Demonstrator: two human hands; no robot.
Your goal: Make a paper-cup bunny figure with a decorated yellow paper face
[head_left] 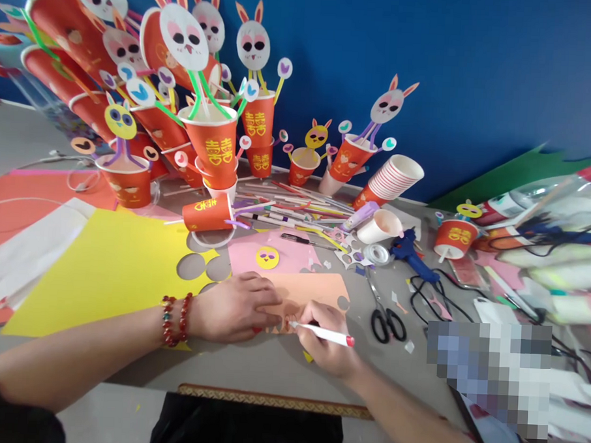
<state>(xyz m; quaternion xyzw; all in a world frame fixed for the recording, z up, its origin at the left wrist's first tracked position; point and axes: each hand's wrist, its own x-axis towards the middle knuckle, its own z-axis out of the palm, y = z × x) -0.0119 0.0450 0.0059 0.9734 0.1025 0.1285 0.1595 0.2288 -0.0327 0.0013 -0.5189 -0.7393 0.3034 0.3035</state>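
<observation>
My left hand [237, 307], with a red bead bracelet at the wrist, lies flat on the left part of an orange paper [324, 288], fingers spread a little. In my right hand [322, 340] is a white marker [327, 334] with a red end; its tip touches the paper near small reddish drawn lines. A round hole shows at the paper's right edge. Just above, a yellow face disc [267, 257] rests on pink paper [243, 248]. Yellow paper [102, 272] with round cutouts extends to the left.
Red cups [213, 146] with rabbit faces stand at the back left. Black scissors [387, 325] and a blue glue gun [414, 256] lie to the right, with cords beyond. Straws and markers are scattered behind the pink paper. White cups [381, 226] stand behind the scissors.
</observation>
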